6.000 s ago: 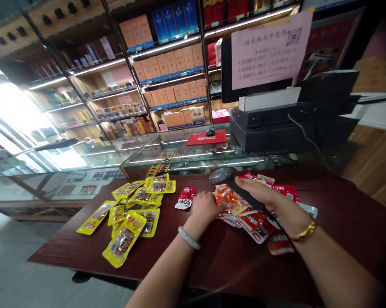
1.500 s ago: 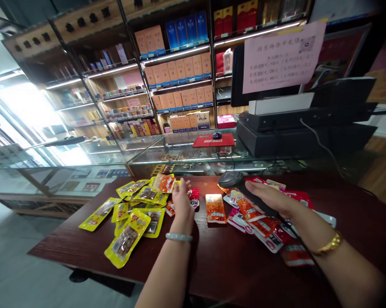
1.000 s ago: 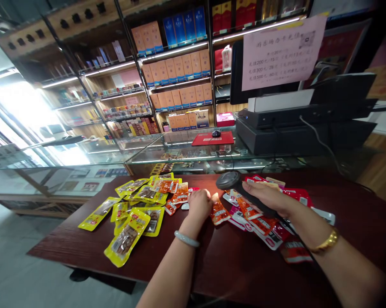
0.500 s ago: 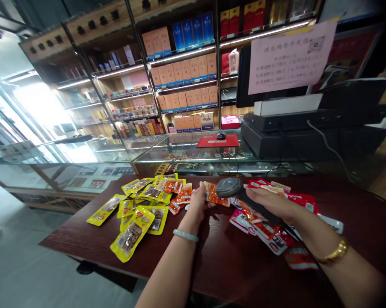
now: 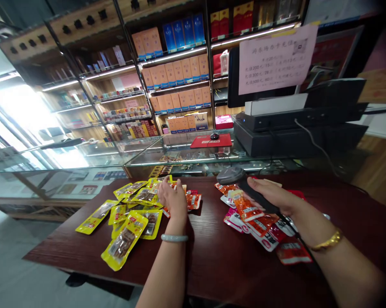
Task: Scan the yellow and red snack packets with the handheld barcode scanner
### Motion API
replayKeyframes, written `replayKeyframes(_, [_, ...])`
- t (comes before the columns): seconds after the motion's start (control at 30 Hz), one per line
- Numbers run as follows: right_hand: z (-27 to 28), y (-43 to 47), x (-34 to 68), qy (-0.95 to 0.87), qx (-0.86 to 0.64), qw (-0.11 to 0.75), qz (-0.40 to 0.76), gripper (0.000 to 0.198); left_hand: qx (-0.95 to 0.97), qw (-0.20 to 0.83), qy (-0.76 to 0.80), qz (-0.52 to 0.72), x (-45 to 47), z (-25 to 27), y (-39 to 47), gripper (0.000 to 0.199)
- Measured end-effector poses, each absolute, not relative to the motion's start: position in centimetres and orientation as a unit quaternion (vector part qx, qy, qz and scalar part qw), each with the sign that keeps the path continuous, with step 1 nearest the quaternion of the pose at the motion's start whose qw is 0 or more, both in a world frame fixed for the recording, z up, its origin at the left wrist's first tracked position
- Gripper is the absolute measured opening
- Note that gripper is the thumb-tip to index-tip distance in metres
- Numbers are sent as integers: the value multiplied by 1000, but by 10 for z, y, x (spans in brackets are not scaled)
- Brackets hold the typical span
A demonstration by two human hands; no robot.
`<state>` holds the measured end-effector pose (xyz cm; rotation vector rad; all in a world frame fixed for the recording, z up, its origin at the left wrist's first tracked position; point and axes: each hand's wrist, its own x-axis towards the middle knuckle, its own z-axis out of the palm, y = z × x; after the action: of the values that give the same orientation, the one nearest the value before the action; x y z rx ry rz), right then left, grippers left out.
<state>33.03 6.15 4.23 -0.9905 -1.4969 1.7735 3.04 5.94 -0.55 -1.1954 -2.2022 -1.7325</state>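
Black handheld scanner (image 5: 249, 190), head at upper left, handle slanting down rightward above a heap of orange, red and white packets (image 5: 247, 207), yellow packets (image 5: 144, 195) with clear windows, mostly overlapping, left on the desk (image 5: 212, 256), smaller orange packets (image 5: 193, 201) beside them, partly hidden

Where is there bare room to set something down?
The tabletop is bare from the orange packet beside the left hand to the mixed pile, and down to the near edge. Crowded: that pile, by the scanner, and the yellow packets.
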Motion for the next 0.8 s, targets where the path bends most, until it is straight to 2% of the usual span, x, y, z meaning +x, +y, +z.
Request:
replayKeyframes(0.07, [43,63,332,-566,-376,313,664,56,-438,97,-722,-527,39,-6,59,38])
replayKeyframes(0.23, [36,70,334,-556,-380,322,665,52,-673,-38,-647,-357,89,-24,61,25])
replayKeyframes(0.4, [32,76,337,-577,-370,327,650,58,-694,-57,-672,-251,132,-31,61,57])
replayKeyframes(0.5, [31,76,338,-577,-365,337,648,59,-673,-62,-698,-239,148,-28,68,60])
replayKeyframes(0.67, [32,76,337,-571,-357,339,656,56,-632,-175,-721,-224,156,-27,84,43])
replayKeyframes(0.8, [33,75,336,-566,-360,345,657,55,-598,-241,-697,-313,153,-37,88,34])
